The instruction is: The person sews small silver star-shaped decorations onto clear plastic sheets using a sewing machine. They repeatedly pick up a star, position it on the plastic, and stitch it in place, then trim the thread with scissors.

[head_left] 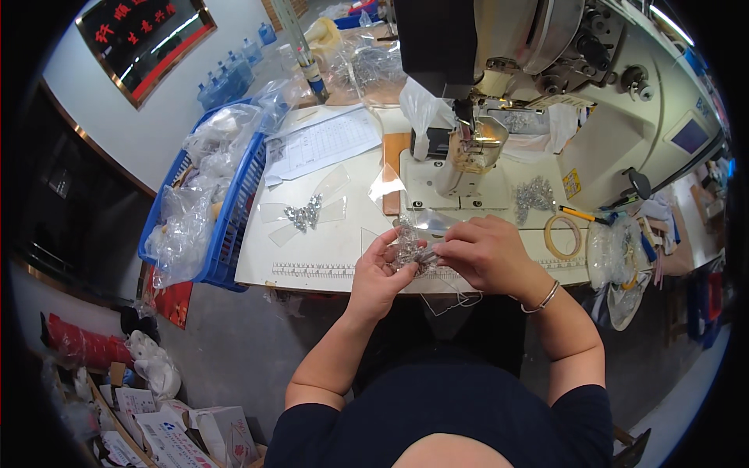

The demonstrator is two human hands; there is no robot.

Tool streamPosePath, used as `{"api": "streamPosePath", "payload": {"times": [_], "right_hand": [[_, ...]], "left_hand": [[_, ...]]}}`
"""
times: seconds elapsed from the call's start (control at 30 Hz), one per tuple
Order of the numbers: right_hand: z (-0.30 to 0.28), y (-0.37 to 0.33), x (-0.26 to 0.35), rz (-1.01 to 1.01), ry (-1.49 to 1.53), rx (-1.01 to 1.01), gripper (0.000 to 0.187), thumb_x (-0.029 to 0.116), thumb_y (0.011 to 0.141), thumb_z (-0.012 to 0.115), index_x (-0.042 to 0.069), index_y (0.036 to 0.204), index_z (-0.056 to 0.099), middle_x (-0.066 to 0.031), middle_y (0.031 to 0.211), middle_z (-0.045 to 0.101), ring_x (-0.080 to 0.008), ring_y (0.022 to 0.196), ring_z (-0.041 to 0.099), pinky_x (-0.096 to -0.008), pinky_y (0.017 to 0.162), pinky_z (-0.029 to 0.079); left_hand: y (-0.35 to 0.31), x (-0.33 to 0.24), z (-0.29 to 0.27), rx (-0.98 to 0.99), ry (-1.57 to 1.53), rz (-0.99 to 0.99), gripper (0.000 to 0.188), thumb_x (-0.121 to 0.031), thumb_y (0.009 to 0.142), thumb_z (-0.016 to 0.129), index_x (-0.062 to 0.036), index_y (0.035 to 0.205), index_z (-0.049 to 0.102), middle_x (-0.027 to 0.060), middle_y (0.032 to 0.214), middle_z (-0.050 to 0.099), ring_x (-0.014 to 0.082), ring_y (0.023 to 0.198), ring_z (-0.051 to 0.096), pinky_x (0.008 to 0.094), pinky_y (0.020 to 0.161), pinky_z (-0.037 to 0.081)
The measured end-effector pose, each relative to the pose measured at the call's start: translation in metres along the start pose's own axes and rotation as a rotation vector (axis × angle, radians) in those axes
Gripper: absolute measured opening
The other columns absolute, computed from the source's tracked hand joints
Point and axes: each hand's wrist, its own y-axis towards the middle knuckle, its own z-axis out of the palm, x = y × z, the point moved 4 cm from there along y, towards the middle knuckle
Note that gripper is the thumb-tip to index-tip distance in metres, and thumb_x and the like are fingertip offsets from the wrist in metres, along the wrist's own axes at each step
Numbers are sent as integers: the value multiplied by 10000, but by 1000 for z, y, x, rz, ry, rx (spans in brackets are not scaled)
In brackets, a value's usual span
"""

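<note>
Both hands met at the table's (328, 273) front edge, left hand (380, 269) and right hand (485, 251) pinched together on a sparkly trim (409, 248) with clear strips (388, 186) fanning off it. The sewing machine (476, 144) stood just behind; a finished bow (304, 212) lay to the left, near the blue basket (234, 210). Best handled, I'd judge, with fingertip grip close to the cluster, strips kept flat and untwisted.

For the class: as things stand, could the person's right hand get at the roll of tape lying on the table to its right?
Probably yes. The roll of tape lies flat on the table just beyond the right hand, with nothing between them. But that hand is pinching a clear sparkly piece with the left hand.
</note>
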Motion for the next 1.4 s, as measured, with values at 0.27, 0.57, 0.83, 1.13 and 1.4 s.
{"api": "streamPosePath", "payload": {"times": [0.27, 0.57, 0.83, 1.13, 1.4], "right_hand": [[6, 1, 9, -21, -132, -39, 118, 193, 735, 633, 159, 836, 583, 21, 744, 528, -161, 653, 557, -316, 537, 374], [5, -1, 9, -32, -184, -20, 138, 171, 703, 635, 158, 821, 564, 20, 739, 523, -157, 655, 556, -308, 535, 370], [9, -4, 12, 17, -104, -132, 127, 205, 748, 645, 162, 858, 597, 35, 762, 552, -154, 651, 537, -314, 560, 375], [-2, -17, -11, 301, 355, -269, 128, 77, 742, 691, 85, 862, 649, -34, 838, 615, -181, 689, 606, -286, 591, 468], [-11, -21, -11, 336, 586, -335, 295, 116, 728, 743, 42, 992, 635, -77, 851, 578, -157, 718, 573, -246, 608, 454]], "left_hand": [[1, 2, -3, -36, -8, -31, 595, 129, 760, 584, 80, 1285, 308, 181, 1124, 560, 204, 1007, 581, 303, 856, 513], [1, 3, -5, -46, 15, -36, 605, 127, 746, 606, 70, 1274, 317, 169, 1132, 540, 204, 1030, 558, 314, 869, 508], [-1, 1, -5, -58, -45, -17, 593, 138, 745, 600, 53, 1267, 332, 166, 1133, 535, 203, 1045, 548, 321, 876, 505], [-2, -8, -3, -10, 145, 58, 698, 165, 715, 584, 10, 1331, 295, 133, 1143, 491, 170, 967, 561, 288, 816, 519], [-7, -24, 2, 155, 295, 235, 643, 178, 715, 557, -22, 1302, 391, 106, 1102, 461, 156, 935, 552, 279, 826, 523]]}}
